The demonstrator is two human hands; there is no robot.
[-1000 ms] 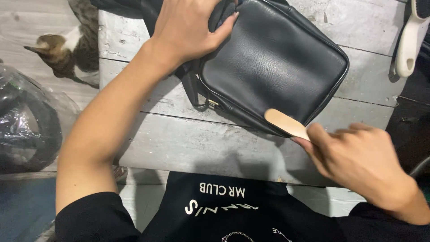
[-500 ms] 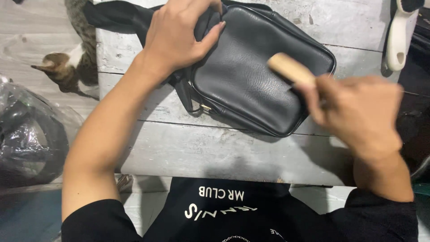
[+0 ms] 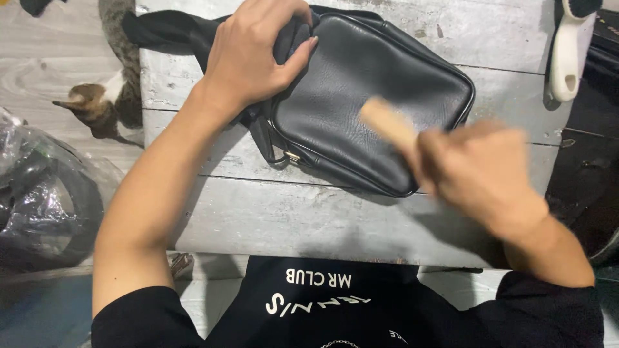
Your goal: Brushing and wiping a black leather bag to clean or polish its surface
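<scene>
A black leather bag (image 3: 380, 84) lies flat on a weathered grey wooden table (image 3: 309, 219). My left hand (image 3: 255, 55) presses down on the bag's upper left corner, fingers curled over its edge. My right hand (image 3: 480, 171) is blurred with motion and grips a small wooden-backed brush (image 3: 387, 122), whose tip rests on the bag's front face near its right side. The brush's bristles are hidden beneath it.
A cat (image 3: 106, 96) stands on the floor left of the table. A clear plastic bag with dark contents (image 3: 39, 200) sits at the lower left. A white-handled brush (image 3: 567, 51) lies at the table's top right. Dark material (image 3: 590, 161) borders the right edge.
My right hand has swept the brush from the bag's lower edge up across its front face. My left hand keeps its hold on the bag's corner. The cat shifted slightly.
</scene>
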